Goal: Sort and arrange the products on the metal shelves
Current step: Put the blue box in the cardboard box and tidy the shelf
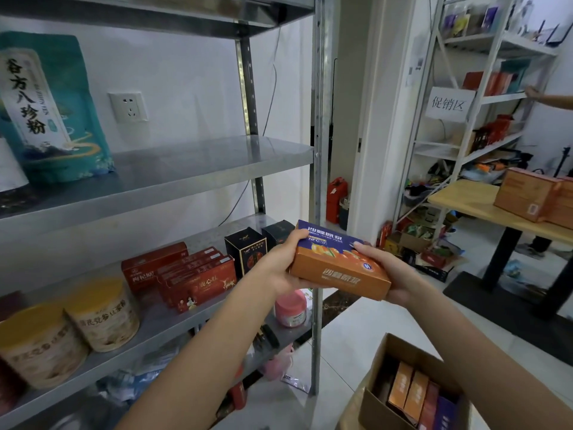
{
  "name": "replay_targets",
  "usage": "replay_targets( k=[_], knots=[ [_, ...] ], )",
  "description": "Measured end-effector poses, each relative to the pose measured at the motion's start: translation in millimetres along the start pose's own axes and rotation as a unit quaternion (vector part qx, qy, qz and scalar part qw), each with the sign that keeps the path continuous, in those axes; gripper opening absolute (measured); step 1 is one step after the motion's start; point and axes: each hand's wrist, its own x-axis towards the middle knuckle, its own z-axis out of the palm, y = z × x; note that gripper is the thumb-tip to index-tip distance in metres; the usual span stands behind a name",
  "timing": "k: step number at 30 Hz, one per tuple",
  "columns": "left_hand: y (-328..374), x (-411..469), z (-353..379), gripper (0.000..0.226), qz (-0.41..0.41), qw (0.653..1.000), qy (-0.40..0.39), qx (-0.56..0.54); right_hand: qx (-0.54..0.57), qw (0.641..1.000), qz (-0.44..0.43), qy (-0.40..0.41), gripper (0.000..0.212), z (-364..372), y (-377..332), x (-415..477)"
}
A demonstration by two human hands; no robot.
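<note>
An orange and blue juice box (pixel 336 260) is held in front of the metal shelf unit (pixel 217 159). My left hand (pixel 283 263) grips its left end, thumb on top. My right hand (pixel 390 271) holds the right end from below and behind. Both hands keep the box level with the lower shelf, just right of two dark boxes (pixel 248 252). Red boxes (pixel 192 274) and two round yellow-lidded tins (pixel 102 315) stand on that shelf. A teal pouch (pixel 52 110) stands at the left of the middle shelf.
An open cardboard carton (pixel 412 395) with more orange and purple boxes sits on the floor at lower right. A wooden table (pixel 483 203) with brown boxes stands to the right. Behind it a white shelf rack (pixel 483 97) holds goods; another person's hand (pixel 533 92) touches it. A pink jar (pixel 290 308) sits below.
</note>
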Motion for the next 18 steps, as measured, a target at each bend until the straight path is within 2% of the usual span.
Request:
replay_targets(
  k=[4, 6, 8, 10, 12, 14, 16, 18],
  knots=[
    [-6.1, 2.4, -1.8, 0.050, -0.037, 0.998, -0.021, -0.045, 0.011, 1.000, -0.007, 0.020, 0.066, -3.6, 3.3, 4.4],
    [-12.2, 6.3, -3.3, 0.063, -0.032, 0.993, -0.036, -0.103, 0.050, 0.997, -0.021, 0.049, 0.059, -2.0, 5.3, 2.9],
    [-20.8, 11.4, -2.8, 0.077, -0.011, 0.984, -0.034, -0.173, 0.117, 0.986, -0.052, 0.111, 0.053, 1.3, 8.8, 2.2],
    [-34.1, 14.9, 5.0, 0.084, 0.008, 0.991, -0.029, -0.127, 0.168, 0.963, -0.092, 0.190, 0.060, 7.6, 15.0, 1.7],
    [-48.8, 17.4, 18.5, 0.074, 0.016, 0.999, -0.026, -0.043, 0.177, 0.946, -0.127, 0.241, 0.060, 18.8, 23.9, -1.9],
    [-59.7, 23.1, 27.6, 0.053, 0.030, 1.000, 0.003, 0.001, 0.160, 0.940, -0.166, 0.251, 0.049, 31.7, 36.9, -8.1],
    [-62.7, 28.2, 27.9, 0.040, 0.011, 0.999, 0.045, 0.005, 0.130, 0.947, -0.172, 0.238, 0.034, 40.1, 47.1, -18.5],
    [-60.3, 30.7, 21.6, 0.039, -0.031, 0.997, 0.070, -0.029, 0.084, 0.956, -0.180, 0.214, 0.018, 38.5, 54.3, -27.2]
  ],
)
